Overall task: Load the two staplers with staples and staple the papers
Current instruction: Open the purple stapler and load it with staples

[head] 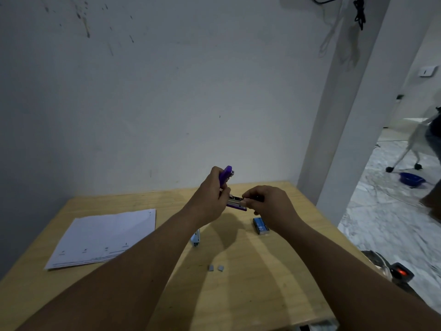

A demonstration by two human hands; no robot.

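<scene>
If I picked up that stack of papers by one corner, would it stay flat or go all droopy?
The stack of papers would probably droop: the sheets look thin. They seem loose and slightly fanned at the near edge, so some might slide apart. It likely feels light and would slip easily on the smooth wooden table.

Purple stapler (228,185) open, seemingly aloft

Around the staple box (261,226): bare table (250,295) nearer the person, papers (105,237) well left, wall (167,91) behind.
</scene>
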